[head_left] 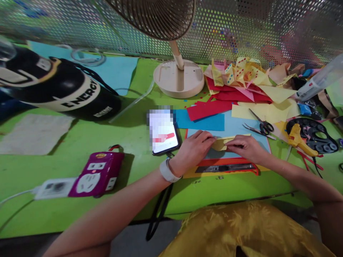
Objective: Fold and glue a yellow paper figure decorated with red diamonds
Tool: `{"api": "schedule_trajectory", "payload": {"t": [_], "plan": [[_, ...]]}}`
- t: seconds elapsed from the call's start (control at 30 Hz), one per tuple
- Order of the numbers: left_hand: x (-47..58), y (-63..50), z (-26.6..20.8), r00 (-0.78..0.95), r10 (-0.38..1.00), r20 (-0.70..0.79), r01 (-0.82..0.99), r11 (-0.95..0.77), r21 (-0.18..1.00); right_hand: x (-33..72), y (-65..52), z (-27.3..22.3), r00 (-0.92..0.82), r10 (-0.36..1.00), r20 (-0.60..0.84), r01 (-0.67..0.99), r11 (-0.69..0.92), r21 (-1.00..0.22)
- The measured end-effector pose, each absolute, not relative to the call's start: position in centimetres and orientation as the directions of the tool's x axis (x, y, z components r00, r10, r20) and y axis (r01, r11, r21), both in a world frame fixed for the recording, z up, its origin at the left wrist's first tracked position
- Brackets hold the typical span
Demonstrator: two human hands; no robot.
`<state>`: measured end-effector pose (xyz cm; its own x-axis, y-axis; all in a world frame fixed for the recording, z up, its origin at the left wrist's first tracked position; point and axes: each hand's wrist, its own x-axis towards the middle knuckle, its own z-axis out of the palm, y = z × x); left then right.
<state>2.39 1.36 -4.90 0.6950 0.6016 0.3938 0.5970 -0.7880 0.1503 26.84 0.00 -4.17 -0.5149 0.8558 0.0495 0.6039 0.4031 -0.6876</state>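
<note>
My left hand (193, 147) and my right hand (245, 147) both pinch a small folded piece of yellow paper (223, 142), pressing it flat on a light blue sheet (235, 125). The left fingers hold its left end, the right fingers its right end. A white band sits on my left wrist. Just in front of the hands lies a red-edged ruler (226, 167). A phone (163, 134) with a lit screen rests close to the left of my left hand.
Scissors (261, 126), a yellow glue gun (298, 139) and a black palette (314, 134) lie to the right. Coloured paper scraps (241, 80) pile behind. A fan base (179, 78), a black bottle (59, 85) and a purple power strip (96, 174) occupy the green table (128, 142).
</note>
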Motion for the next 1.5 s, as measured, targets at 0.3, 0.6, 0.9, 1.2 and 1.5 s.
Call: {"api": "schedule_trajectory", "payload": {"t": [0.3,0.6,0.9,1.2,1.5], "plan": [[2.8,0.9,-4.7,0.670,0.632,0.389,0.645,-0.755,0.114,26.4,0.4,-3.7,-0.483,0.875,0.006,0.615,0.345,-0.709],[2.9,0.4,-4.4,0.675,0.592,0.440,0.618,-0.780,0.102,24.6,0.5,-1.7,-0.362,0.918,-0.160,0.830,0.239,-0.503],[3.1,-0.5,-4.5,0.812,0.455,0.365,0.459,-0.885,0.083,23.7,1.6,-0.8,-0.282,0.911,-0.302,0.853,0.094,-0.514],[3.6,-0.8,-4.3,0.821,0.485,0.301,0.483,-0.871,0.085,25.0,0.9,-1.1,-0.297,0.931,-0.213,0.849,0.155,-0.506],[3.6,-0.3,-4.8,0.789,0.520,0.326,0.525,-0.847,0.081,26.8,0.5,-2.3,-0.321,0.937,-0.136,0.846,0.219,-0.486]]}}
